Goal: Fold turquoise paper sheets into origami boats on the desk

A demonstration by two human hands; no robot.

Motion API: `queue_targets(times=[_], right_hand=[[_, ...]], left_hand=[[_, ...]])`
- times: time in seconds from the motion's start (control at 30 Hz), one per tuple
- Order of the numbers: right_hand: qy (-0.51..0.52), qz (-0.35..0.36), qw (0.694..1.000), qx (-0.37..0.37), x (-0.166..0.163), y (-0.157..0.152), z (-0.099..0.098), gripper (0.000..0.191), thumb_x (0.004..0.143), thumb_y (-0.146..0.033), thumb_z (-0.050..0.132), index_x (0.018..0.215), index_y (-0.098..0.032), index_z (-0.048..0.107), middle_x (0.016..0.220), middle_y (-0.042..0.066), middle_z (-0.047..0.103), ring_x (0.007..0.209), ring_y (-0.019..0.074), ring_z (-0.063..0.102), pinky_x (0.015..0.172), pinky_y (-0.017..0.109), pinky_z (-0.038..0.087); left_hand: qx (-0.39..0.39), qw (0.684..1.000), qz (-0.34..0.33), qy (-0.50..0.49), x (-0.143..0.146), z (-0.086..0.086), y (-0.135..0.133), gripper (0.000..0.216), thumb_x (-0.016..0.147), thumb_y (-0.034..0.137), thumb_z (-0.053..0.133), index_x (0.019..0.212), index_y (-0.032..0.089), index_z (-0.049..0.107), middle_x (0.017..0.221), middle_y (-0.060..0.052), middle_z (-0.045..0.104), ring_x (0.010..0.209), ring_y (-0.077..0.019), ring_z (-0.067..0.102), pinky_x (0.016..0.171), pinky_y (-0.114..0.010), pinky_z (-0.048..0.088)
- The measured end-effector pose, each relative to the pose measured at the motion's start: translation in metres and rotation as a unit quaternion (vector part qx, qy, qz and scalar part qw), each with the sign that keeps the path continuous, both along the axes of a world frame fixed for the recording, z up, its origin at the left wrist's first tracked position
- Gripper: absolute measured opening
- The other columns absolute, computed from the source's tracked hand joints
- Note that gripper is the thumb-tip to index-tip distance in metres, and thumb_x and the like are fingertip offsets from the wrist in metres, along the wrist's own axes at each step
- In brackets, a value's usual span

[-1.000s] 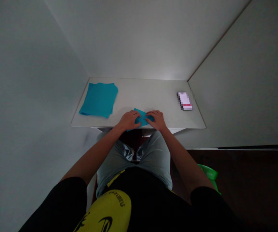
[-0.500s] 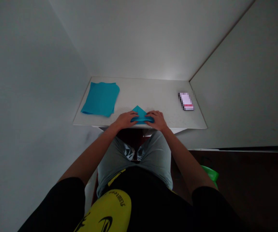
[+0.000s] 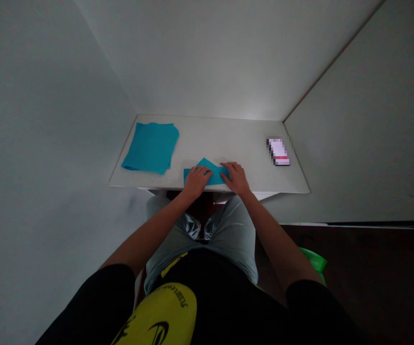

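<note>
Resting on a folded blue paper [image 3: 214, 179] at the near edge of the white bench [image 3: 224, 139], a person's two hands sit side by side. The left hand [image 3: 196, 181] lies across the paper; from here I cannot tell whether its fingers [image 3: 203, 169] grip it. The right hand [image 3: 238, 180] touches the paper's right end, thumb and fingers apart. A peak of paper points away from the person. Blue sheets [image 3: 152, 146] lie far left, a phone [image 3: 278, 152] far right.
</note>
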State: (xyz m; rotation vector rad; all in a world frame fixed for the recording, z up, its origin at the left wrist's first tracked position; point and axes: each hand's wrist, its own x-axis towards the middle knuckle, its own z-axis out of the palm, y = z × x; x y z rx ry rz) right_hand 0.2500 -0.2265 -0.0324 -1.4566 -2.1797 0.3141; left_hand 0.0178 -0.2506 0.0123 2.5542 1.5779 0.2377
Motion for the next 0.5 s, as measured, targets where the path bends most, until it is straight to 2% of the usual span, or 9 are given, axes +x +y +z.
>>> queue_targets(times=[0.07, 0.13, 0.27, 0.4, 0.5], right_hand=[[-0.003, -0.006, 1.000, 0.015, 0.000, -0.003, 0.001, 0.047, 0.108, -0.039, 0.057, 0.152, -0.027, 0.066, 0.151, 0.014, 0.062, 0.130, 0.0339, 0.060, 0.116, 0.051, 0.047], [-0.004, -0.013, 1.000, 0.026, -0.001, -0.006, 0.003, 0.044, 0.109, -0.039, 0.056, 0.149, -0.028, 0.069, 0.156, 0.013, 0.060, 0.132, 0.0338, 0.059, 0.118, 0.052, 0.045], [-0.024, -0.010, 0.999, 0.038, -0.006, -0.009, 0.009, 0.040, 0.109, -0.034, 0.054, 0.145, -0.030, 0.071, 0.159, 0.011, 0.064, 0.144, 0.0352, 0.055, 0.122, 0.058, 0.040], [-0.058, 0.059, 0.996, 0.023, -0.023, -0.011, 0.009, 0.050, 0.104, -0.018, 0.052, 0.151, -0.028, 0.068, 0.160, 0.010, 0.066, 0.148, 0.0312, 0.058, 0.128, 0.059, 0.036], [-0.048, 0.121, 0.992, -0.007, -0.040, -0.016, 0.002, 0.061, 0.104, -0.018, 0.048, 0.164, -0.021, 0.055, 0.167, 0.012, 0.059, 0.157, 0.0283, 0.053, 0.131, 0.055, 0.040]], left_hand=[[-0.007, 1.000, -0.012, -0.020, 0.005, -0.010, -0.011, 0.048, 0.110, 0.017, 0.044, 0.151, 0.023, 0.067, 0.160, -0.012, 0.066, 0.151, -0.0281, 0.058, 0.125, -0.049, 0.045], [0.002, 0.999, -0.011, -0.044, 0.008, -0.018, -0.021, 0.050, 0.112, 0.026, 0.046, 0.159, 0.021, 0.061, 0.170, -0.013, 0.056, 0.160, -0.0287, 0.048, 0.131, -0.050, 0.040], [0.009, 0.998, -0.006, -0.056, 0.011, -0.024, -0.029, 0.056, 0.112, 0.044, 0.051, 0.164, 0.023, 0.057, 0.179, -0.012, 0.042, 0.169, -0.0332, 0.034, 0.138, -0.059, 0.028], [-0.006, 0.999, -0.013, -0.048, 0.008, -0.023, -0.025, 0.056, 0.111, 0.047, 0.053, 0.162, 0.023, 0.058, 0.177, -0.012, 0.045, 0.169, -0.0326, 0.036, 0.139, -0.059, 0.025], [-0.006, 0.998, -0.036, -0.041, 0.001, -0.024, -0.022, 0.061, 0.108, 0.043, 0.059, 0.162, 0.016, 0.056, 0.175, -0.016, 0.048, 0.169, -0.0316, 0.035, 0.141, -0.055, 0.023]])
